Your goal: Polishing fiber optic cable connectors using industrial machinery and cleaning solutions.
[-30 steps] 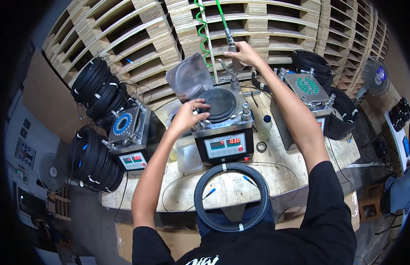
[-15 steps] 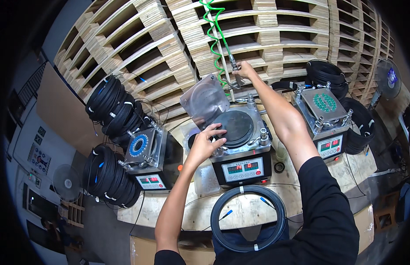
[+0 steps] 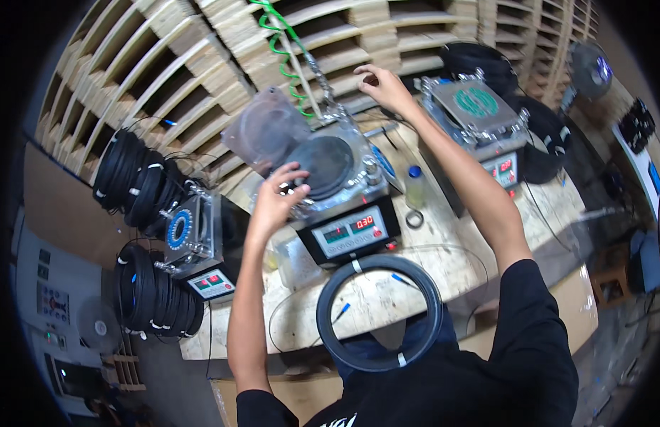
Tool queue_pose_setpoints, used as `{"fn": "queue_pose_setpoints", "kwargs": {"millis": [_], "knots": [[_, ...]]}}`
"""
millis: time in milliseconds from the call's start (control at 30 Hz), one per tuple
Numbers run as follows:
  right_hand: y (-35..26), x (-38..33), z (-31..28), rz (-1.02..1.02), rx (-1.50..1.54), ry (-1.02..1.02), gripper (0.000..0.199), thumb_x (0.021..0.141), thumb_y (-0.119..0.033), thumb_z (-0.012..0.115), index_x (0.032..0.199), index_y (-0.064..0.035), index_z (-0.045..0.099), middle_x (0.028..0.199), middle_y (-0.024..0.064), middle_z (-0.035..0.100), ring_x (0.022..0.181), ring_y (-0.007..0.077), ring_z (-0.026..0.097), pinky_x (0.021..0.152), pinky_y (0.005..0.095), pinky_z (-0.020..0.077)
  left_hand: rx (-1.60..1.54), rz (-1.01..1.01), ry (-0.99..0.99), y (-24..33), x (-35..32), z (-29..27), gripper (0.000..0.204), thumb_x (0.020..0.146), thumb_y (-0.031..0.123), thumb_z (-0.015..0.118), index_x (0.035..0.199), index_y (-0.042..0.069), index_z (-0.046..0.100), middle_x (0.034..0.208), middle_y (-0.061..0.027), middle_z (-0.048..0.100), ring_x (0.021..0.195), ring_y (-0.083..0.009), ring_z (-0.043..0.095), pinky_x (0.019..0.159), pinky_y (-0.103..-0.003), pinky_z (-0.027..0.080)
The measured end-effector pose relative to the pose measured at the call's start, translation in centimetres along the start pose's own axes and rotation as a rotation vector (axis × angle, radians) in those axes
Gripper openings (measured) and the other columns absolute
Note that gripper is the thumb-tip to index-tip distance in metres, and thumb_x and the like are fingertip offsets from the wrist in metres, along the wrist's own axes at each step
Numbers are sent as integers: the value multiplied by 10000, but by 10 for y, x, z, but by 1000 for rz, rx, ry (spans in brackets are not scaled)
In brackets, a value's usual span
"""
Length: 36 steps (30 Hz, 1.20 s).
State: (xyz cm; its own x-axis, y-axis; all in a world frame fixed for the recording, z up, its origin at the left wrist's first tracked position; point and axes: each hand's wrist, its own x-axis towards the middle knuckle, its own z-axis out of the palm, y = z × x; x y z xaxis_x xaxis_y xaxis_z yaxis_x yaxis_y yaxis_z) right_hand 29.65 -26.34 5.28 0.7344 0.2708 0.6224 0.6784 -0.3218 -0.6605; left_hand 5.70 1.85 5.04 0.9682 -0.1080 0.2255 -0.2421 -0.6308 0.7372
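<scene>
The dark round polishing plate (image 3: 323,165) sat on the grey benchtop machine with red number displays (image 3: 347,213), directly under the person's left hand (image 3: 276,199). That hand had slid from the plate's middle to its near-left rim, fingers curled over the edge without visibly gripping. The right hand (image 3: 383,89) had let go of the metal air nozzle on the green coiled hose (image 3: 323,89) and hovered open just right of it, suggesting the blow-off was finished. A black cable coil (image 3: 379,313) lay nearer the body.
</scene>
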Motion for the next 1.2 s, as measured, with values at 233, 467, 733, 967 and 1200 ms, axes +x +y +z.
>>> {"fn": "queue_pose_setpoints", "kwargs": {"millis": [233, 467, 733, 967, 1200], "knots": [[20, -236, -45, 288, 88, 185, 572, 931, -182, 723, 1439, -62, 489, 1162, 179, 665, 1003, 190, 672, 877, 322, 541, -22, 10, -59, 11, 10, 5, 308, 905, 169, 740, 1187, 46, 732, 1456, -118, 554, 1239, -195, 575, 933, -317, 509], [61, -306, 6, 387, 18, 147, 796, 823, -250, 827, 1479, -53, 423, 1272, 237, 628, 1183, 333, 626, 1001, 405, 489, 52, -18, -34, 14, 10, 10, 310, 910, 188, 735, 1190, 57, 734, 1459, -115, 564, 1257, -213, 575, 1004, -338, 461], [53, -258, 0, 400, 105, 73, 742, 749, -266, 893, 1338, -9, 522, 1279, 234, 618, 1214, 316, 594, 1012, 395, 472, 88, 165, 283, -24, -8, 19, 301, 935, 245, 718, 1142, 27, 727, 1335, -146, 641, 1183, -227, 625, 1018, -350, 463], [-27, -125, -67, -108, -202, -120, 681, 783, -323, 875, 1326, -34, 582, 1132, 133, 659, 1060, 241, 616, 938, 365, 480, -487, 192, 459, -32, -27, 45, 467, 997, 272, 675, 1346, -3, 533, 1261, -143, 635, 1204, -233, 605, 1069, -343, 429], [-160, -40, -56, -431, -1008, -628, 733, 720, -256, 874, 1384, -217, 567, 1167, 83, 702, 1163, 270, 591, 1041, 516, 367, -355, 167, 430, -27, -32, 35, 518, 1088, 434, 406, 1363, -2, 456, 1276, -154, 684, 1142, -178, 615, 1015, -320, 434]]}}
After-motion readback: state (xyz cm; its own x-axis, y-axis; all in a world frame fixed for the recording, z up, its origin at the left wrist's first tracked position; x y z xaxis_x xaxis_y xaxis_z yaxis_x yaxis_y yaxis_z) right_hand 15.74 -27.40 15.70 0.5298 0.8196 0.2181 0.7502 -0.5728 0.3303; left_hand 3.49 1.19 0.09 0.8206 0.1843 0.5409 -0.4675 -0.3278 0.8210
